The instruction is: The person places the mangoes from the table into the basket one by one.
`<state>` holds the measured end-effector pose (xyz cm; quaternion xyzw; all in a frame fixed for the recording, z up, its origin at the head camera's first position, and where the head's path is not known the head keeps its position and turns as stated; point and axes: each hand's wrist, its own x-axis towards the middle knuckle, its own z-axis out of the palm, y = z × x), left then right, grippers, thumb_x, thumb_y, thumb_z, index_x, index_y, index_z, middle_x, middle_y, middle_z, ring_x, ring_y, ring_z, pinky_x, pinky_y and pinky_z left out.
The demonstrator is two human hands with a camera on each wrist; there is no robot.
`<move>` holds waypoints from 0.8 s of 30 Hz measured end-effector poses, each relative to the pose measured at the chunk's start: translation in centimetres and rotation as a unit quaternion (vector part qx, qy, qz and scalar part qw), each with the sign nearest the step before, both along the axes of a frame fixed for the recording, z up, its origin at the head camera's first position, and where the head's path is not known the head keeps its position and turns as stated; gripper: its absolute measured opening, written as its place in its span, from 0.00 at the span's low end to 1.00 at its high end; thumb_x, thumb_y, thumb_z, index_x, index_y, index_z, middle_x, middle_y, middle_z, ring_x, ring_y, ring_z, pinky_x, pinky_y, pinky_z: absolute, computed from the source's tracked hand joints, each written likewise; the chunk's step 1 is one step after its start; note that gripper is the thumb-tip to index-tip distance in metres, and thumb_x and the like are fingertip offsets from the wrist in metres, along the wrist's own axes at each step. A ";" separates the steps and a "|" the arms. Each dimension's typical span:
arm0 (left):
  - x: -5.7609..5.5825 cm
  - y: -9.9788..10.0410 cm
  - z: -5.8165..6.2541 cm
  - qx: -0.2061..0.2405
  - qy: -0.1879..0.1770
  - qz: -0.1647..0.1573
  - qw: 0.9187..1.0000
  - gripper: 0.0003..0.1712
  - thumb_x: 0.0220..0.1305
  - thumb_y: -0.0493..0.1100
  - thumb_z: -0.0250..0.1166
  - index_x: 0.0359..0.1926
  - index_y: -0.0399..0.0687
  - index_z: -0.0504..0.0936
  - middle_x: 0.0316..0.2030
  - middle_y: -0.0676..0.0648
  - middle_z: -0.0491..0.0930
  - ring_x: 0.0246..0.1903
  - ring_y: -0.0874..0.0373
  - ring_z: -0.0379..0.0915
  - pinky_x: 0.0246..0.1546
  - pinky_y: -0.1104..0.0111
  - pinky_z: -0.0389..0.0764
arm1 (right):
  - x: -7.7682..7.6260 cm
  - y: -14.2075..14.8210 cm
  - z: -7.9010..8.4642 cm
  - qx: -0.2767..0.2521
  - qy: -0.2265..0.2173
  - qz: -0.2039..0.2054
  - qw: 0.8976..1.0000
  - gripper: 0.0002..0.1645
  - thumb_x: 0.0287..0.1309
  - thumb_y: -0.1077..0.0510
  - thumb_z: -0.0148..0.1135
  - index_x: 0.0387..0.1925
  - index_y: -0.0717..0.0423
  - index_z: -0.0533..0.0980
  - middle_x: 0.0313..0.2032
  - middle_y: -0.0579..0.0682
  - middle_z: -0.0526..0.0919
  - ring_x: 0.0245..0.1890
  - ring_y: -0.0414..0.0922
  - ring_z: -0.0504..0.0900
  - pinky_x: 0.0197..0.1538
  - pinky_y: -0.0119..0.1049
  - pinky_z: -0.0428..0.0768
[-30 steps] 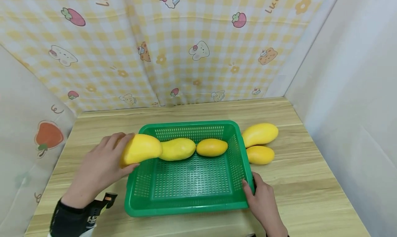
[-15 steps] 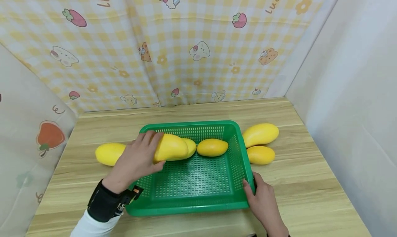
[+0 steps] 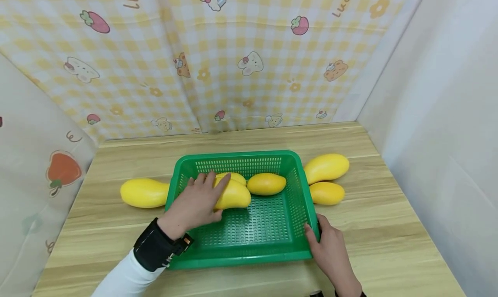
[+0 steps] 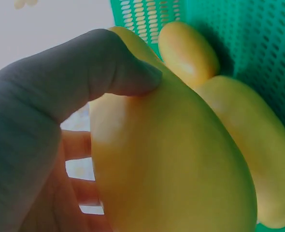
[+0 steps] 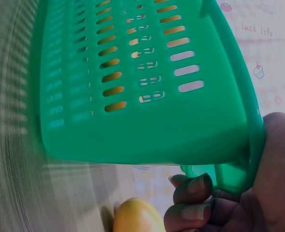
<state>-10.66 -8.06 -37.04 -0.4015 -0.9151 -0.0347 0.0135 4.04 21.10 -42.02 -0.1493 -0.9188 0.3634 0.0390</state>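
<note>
My left hand (image 3: 196, 205) holds a yellow mango (image 3: 236, 196) low inside the green plastic basket (image 3: 243, 259). In the left wrist view the thumb lies across the near side of this mango (image 4: 171, 154), with fingers showing behind it. Just beyond it lies a second mango (image 3: 235, 177), partly covered by the held one and the hand. A smaller, more orange mango (image 3: 266, 184) rests to their right near the basket's back wall. At the basket's right front corner, my right hand (image 3: 331, 245) grips the rim, its fingers curled beneath it in the right wrist view.
Outside the basket on the left, a yellow mango (image 3: 144, 193) lies on the wooden table (image 3: 101, 232). Two more, a paler mango (image 3: 327, 167) and an orange-yellow mango (image 3: 327, 193), lie against the right side. A checked cloth (image 3: 218, 89) hangs behind the table.
My left hand has carried its mango rightward from the basket's left rim and down inside, uncovering the mango on the table at left. The right hand and basket have stayed put.
</note>
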 end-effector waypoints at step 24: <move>1.4 3.3 -2.6 -0.113 0.039 -0.030 0.992 0.44 0.34 0.61 0.79 0.49 0.43 0.73 0.32 0.43 0.70 0.29 0.50 0.69 0.22 0.63 0.73 | 0.0 0.0 -0.3 0.000 -0.002 -0.004 1.000 0.22 0.64 0.57 0.60 0.54 0.68 0.72 0.36 0.57 0.82 0.30 0.44 0.79 0.32 0.39 0.79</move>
